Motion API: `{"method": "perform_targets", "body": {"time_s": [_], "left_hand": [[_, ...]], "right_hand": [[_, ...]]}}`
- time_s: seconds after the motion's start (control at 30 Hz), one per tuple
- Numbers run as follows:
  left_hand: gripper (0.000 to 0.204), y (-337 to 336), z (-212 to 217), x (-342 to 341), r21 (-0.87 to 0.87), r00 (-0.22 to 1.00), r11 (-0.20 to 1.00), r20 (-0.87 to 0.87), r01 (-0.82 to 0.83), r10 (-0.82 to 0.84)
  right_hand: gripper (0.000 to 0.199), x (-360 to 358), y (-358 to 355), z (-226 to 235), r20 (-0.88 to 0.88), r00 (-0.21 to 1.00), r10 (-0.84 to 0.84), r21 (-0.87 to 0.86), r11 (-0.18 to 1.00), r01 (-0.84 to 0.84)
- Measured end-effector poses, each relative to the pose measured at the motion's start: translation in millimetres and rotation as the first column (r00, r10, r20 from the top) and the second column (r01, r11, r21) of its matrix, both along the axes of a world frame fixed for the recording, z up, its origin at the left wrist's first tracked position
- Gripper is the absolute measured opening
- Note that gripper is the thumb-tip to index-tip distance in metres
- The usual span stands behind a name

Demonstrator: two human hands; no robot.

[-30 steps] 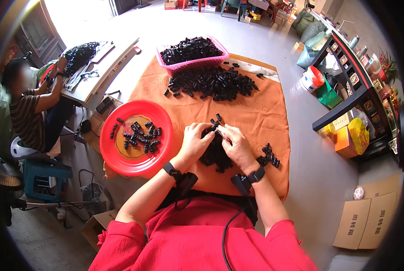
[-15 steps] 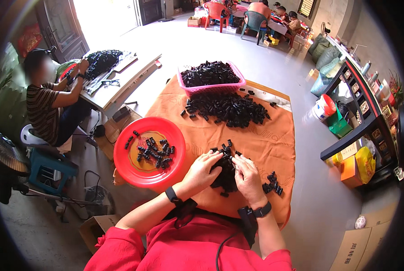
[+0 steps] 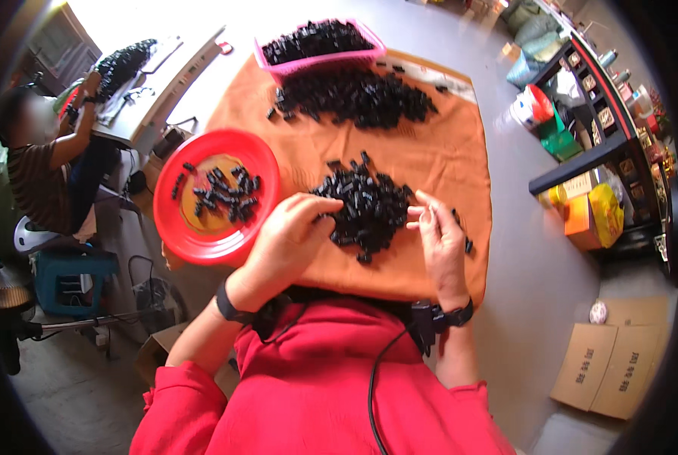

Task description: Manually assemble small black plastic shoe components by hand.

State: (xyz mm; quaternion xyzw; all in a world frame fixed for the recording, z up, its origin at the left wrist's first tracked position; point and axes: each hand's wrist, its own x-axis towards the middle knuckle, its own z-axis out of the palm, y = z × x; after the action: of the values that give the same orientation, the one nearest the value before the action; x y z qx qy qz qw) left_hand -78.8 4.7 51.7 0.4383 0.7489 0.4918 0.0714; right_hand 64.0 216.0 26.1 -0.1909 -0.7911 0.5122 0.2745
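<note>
A loose heap of small black plastic parts (image 3: 365, 201) lies on the orange cloth (image 3: 399, 277) in front of me. My left hand (image 3: 293, 231) is at the heap's left edge, its fingers stretched forward and the thumb apart below them; no part shows in it. On the other side, my right hand (image 3: 439, 239) has its thumb and fingers bent together, and anything between them is too small to make out. Left of my left hand, a red round tray (image 3: 168, 231) carries several of the black parts. A few more parts (image 3: 468, 245) lie beside my right hand, partly hidden by it.
A pink basket (image 3: 324, 62) full of black parts stands at the far edge, with a larger heap (image 3: 354, 98) before it. At another table on the left sits a person (image 3: 43, 167). Cardboard (image 3: 608, 368) and a dark shelf unit (image 3: 581, 163) stand on the right.
Both hands have moved apart from over the near heap to its two sides, and the heap now lies uncovered and wider. The view has shifted, with the basket higher in it.
</note>
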Motion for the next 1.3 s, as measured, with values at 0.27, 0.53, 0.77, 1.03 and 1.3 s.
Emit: {"method": "perform_targets", "body": {"time_s": [0.27,0.53,0.77,1.03,1.3], "left_hand": [[0.021,-3.6,-23.4,20.4,-0.125,0.988,0.990,0.145,0.070,-0.051],[0.020,17.6,-35.3,31.2,-0.314,0.951,0.912,-0.074,0.263,-0.300],[0.016,34.8,-44.3,30.7,-0.420,0.813,0.863,-0.374,0.281,-0.446],[0.018,34.2,-44.6,30.8,-0.460,0.839,0.852,-0.337,0.249,-0.427],[0.019,4.3,23.0,19.7,-0.070,0.656,0.934,0.730,0.351,-0.192]], "right_hand": [[0.029,37.0,-3.0,-23.2,0.152,0.988,0.019,-0.119,0.993,-0.001],[0.026,39.4,-21.3,-25.3,0.180,0.981,0.074,-0.175,0.984,-0.042],[0.026,38.8,-25.6,-14.2,0.204,0.973,0.109,-0.186,0.980,-0.071],[0.026,38.9,-27.9,-8.5,0.216,0.968,0.124,-0.182,0.980,-0.084],[0.028,41.7,-32.6,2.4,0.195,0.971,0.138,-0.219,0.971,-0.094]]}}
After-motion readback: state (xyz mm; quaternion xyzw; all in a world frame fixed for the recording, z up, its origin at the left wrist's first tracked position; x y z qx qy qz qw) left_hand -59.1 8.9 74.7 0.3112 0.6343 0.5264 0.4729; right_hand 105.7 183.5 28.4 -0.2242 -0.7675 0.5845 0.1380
